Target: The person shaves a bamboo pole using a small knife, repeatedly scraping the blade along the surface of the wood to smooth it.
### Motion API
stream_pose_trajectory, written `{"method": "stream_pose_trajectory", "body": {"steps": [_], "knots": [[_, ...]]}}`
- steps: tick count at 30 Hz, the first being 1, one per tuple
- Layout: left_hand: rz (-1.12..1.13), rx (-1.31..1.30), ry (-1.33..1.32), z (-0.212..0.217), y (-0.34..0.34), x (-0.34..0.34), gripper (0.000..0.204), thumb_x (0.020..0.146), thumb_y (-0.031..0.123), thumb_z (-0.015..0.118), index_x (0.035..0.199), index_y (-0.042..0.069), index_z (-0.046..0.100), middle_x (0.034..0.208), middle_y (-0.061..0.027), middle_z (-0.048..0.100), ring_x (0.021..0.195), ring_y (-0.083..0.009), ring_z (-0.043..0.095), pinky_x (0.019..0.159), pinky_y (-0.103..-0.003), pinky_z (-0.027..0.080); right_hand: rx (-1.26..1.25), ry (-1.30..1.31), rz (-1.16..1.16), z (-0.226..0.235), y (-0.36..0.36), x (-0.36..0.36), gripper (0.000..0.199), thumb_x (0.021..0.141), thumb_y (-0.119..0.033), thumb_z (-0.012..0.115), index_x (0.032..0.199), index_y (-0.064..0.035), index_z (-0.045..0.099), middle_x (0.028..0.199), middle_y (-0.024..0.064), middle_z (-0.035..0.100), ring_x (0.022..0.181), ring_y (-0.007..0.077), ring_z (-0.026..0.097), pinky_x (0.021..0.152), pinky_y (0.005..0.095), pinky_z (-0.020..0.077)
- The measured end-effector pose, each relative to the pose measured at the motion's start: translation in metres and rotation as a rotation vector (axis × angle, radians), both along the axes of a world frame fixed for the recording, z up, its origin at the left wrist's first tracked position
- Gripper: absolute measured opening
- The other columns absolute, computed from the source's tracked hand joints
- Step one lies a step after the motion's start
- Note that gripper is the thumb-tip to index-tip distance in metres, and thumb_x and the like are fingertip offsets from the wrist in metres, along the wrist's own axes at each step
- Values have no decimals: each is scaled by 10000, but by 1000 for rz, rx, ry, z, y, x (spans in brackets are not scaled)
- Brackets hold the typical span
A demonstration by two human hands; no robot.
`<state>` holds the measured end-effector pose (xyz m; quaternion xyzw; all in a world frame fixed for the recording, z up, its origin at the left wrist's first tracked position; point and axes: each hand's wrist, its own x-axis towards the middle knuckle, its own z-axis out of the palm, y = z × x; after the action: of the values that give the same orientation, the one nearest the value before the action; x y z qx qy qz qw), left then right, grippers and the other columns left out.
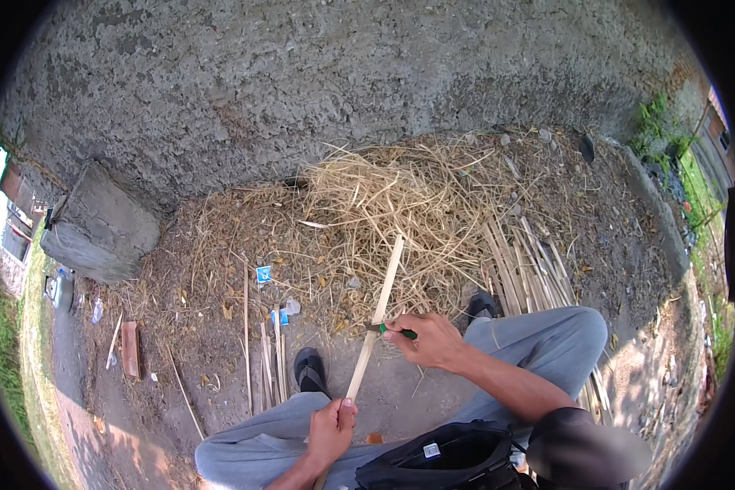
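A long pale strip (389, 273) of split wood or bamboo slants up and away from my lap. Near its lower end my left hand (331, 428) is closed round it, just above my left thigh. My right hand (433, 340) grips a small knife (383, 327) with a green handle. Its short blade lies against the strip about halfway along; how deep it bites cannot be seen. Beyond the strip's far end spreads a heap of thin, curly shavings (384, 192).
A rough grey wall (318, 73) runs behind the heap. More strips (527, 265) lie by my right leg, and several others (273, 363) by my left shoe (309, 369). At far left stand a concrete block (110, 220) and a reddish brick (131, 349). A black bag (445, 461) rests on my lap.
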<state>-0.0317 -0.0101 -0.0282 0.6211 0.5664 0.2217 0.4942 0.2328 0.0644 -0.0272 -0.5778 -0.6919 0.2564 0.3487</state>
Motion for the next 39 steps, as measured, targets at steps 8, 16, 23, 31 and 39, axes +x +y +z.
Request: {"method": "stream_pose_trajectory", "body": {"steps": [8, 16, 23, 31, 39], "knots": [[-73, -70, 83, -3, -14, -6, 327, 1041, 236, 507, 864, -6, 639, 588, -60, 585, 522, -115, 556, 525, -309, 462, -74, -108, -365, -31, 44, 51, 168, 882, -279, 715, 914, -115, 718, 788, 113, 731, 615, 331, 683, 559, 424, 534], [-62, -263, 14, -24, 0, -14, 351, 1042, 252, 507, 862, -13, 649, 608, -63, 608, 558, -103, 576, 533, -292, 463, 31, -255, -321, -62, 53, 64, 183, 894, -271, 699, 924, -90, 707, 669, 120, 685, 636, 332, 672, 569, 451, 526], [-34, -205, 24, -13, -14, -18, 345, 1040, 245, 514, 834, -3, 636, 596, -50, 597, 552, -97, 566, 533, -290, 461, -15, -152, -254, -41, 50, 56, 176, 898, -261, 692, 940, -92, 713, 746, 115, 715, 587, 302, 666, 563, 425, 526], [8, -208, -57, -23, -3, -21, 327, 1065, 221, 477, 831, 24, 593, 604, 29, 494, 463, -36, 419, 421, -233, 333, -172, 14, -564, -62, 76, 111, 236, 915, -252, 677, 971, -25, 709, 783, 144, 705, 666, 264, 651, 658, 400, 506], [53, -245, -47, -18, 3, -16, 325, 1046, 233, 514, 898, -8, 675, 616, 8, 555, 540, -43, 474, 486, -248, 379, -182, 137, -280, -14, 49, 37, 216, 931, -251, 678, 963, -37, 681, 840, 120, 722, 640, 261, 648, 641, 374, 501]]}}
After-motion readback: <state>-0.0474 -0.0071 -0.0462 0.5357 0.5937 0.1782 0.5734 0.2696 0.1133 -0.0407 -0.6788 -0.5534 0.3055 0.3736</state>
